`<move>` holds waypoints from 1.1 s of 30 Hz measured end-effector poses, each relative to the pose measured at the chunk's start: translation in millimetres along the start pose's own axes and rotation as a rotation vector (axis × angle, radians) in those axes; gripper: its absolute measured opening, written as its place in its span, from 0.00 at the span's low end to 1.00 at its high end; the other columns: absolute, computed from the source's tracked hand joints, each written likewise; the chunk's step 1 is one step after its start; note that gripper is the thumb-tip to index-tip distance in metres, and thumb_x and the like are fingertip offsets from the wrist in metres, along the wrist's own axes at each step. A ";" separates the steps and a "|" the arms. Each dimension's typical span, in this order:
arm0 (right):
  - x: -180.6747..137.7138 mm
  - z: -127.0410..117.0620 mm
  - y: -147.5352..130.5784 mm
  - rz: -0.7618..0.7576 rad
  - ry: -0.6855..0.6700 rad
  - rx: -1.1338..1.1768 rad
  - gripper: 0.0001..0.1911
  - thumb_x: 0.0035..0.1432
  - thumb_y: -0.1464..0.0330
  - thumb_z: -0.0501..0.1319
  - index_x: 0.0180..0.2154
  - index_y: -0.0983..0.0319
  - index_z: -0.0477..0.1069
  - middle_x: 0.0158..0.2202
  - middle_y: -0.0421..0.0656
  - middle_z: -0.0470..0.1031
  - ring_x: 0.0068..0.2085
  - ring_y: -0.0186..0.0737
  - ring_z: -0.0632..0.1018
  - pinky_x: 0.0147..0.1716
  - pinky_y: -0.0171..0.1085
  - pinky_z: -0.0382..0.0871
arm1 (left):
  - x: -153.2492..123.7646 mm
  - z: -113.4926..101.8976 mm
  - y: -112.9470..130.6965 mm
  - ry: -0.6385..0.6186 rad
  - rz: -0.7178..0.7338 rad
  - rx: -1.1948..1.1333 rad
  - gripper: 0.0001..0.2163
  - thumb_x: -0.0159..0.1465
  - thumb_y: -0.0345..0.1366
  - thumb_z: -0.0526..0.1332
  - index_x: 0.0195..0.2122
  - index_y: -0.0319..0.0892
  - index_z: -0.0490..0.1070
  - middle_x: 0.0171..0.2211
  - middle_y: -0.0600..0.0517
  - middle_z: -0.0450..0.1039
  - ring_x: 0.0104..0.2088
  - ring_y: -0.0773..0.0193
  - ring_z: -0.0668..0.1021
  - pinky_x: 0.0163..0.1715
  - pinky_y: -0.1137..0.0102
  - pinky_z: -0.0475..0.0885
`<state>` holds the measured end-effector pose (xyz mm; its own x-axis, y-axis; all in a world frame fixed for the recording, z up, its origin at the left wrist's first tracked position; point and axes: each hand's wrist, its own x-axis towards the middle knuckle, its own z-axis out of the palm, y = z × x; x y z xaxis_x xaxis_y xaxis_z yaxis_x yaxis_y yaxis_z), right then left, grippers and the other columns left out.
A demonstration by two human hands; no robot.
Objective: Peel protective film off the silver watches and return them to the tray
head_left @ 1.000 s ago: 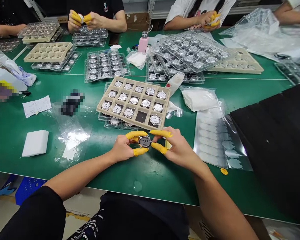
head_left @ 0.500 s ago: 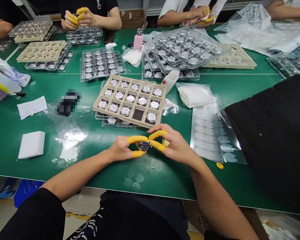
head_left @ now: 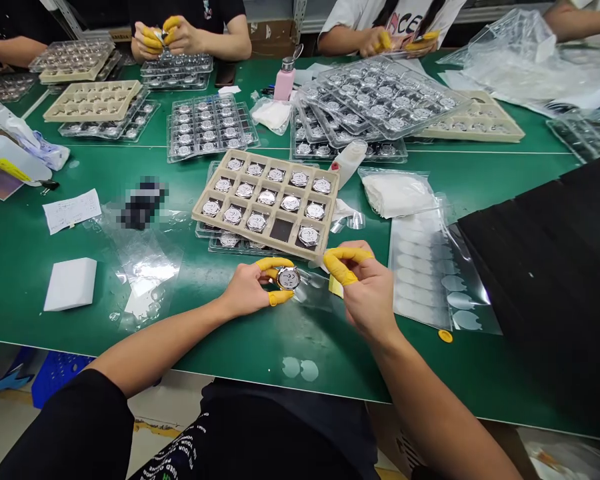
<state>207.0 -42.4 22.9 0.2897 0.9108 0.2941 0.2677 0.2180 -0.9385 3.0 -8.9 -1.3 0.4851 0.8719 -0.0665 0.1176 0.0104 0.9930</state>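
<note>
My left hand, with yellow finger cots on thumb and fingers, grips a round silver watch head by its edge. Its engraved metal back faces up towards me. To the right, apart from the watch, my right hand has its yellow-covered thumb and index finger pinched together. What is between those fingertips, if anything, I cannot make out. A clear film strip and a yellow tab show between the hands. Just beyond them, a beige tray holds several watch heads, with one bare compartment in the front row.
Clear trays of watch heads are stacked at the back, near a pink bottle. On the right lie sheets of round films and a black board. A white block sits left. Co-workers' hands are across the table.
My right hand has drawn away from the watch head to the right, fingers pinched. The watch head, still in my left hand, has tipped so its back shows more fully.
</note>
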 end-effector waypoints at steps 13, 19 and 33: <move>-8.8 11.2 -0.9 0.226 -0.246 0.049 0.14 0.51 0.56 0.71 0.34 0.58 0.78 0.35 0.42 0.77 0.33 0.38 0.74 0.33 0.39 0.70 | 6.2 -1.2 -0.6 0.042 -0.114 -0.148 0.28 0.48 0.31 0.74 0.51 0.40 0.75 0.36 0.50 0.81 0.36 0.65 0.83 0.44 0.70 0.79; -10.0 11.1 -6.8 0.255 -0.244 -0.028 0.13 0.53 0.57 0.69 0.35 0.59 0.78 0.35 0.43 0.78 0.35 0.40 0.74 0.37 0.41 0.68 | 5.7 -1.4 -0.6 0.035 -0.099 -0.117 0.27 0.48 0.32 0.74 0.52 0.40 0.75 0.36 0.50 0.81 0.37 0.64 0.83 0.43 0.70 0.79; -14.7 18.8 -1.9 0.259 -0.242 -0.097 0.13 0.55 0.57 0.66 0.36 0.60 0.77 0.36 0.45 0.80 0.37 0.43 0.77 0.40 0.44 0.72 | 7.2 -2.3 2.1 -0.007 -0.132 -0.100 0.27 0.48 0.29 0.73 0.51 0.38 0.74 0.35 0.50 0.81 0.33 0.66 0.82 0.39 0.72 0.79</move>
<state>185.0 -49.6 17.0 0.1368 0.9905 -0.0133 0.3029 -0.0547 -0.9514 4.8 -1.6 0.6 0.4770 0.8565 -0.1975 0.0940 0.1737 0.9803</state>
